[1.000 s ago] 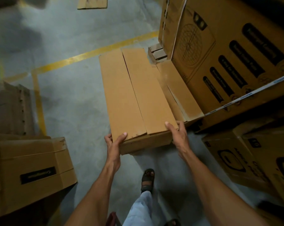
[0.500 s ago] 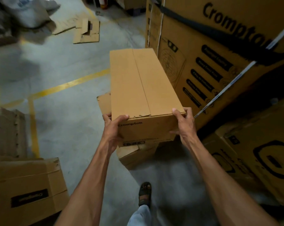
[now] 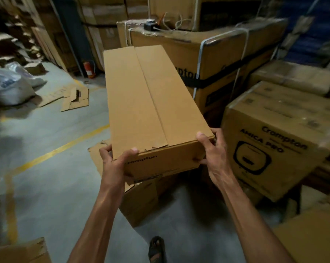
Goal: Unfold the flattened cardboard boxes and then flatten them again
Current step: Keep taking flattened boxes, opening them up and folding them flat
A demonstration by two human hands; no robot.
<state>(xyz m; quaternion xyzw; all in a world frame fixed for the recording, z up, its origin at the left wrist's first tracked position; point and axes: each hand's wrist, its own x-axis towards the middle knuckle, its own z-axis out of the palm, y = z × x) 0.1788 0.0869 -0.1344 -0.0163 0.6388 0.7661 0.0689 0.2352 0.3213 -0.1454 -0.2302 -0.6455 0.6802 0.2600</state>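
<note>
A long brown cardboard box [image 3: 150,103] is held in the air in front of me, its two top flaps shut along a centre seam and "Crompton" printed on its near end. My left hand [image 3: 115,164] grips the near left corner, thumb on top. My right hand [image 3: 212,149] grips the near right corner, fingers over the top edge. Beneath it another brown box [image 3: 141,202] stands on the floor, partly hidden.
Stacked, strapped Crompton cartons [image 3: 226,59] fill the right and back. A printed carton [image 3: 274,141] stands close at the right. Flat cardboard pieces [image 3: 75,99] and a white sack [image 3: 8,86] lie on the grey floor at left, with yellow lines [image 3: 52,152]. My sandalled foot [image 3: 156,249] shows below.
The box has been lifted off the floor and raised toward me, its flaps now shut. The view has tilted up, so more of the stacked cartons show.
</note>
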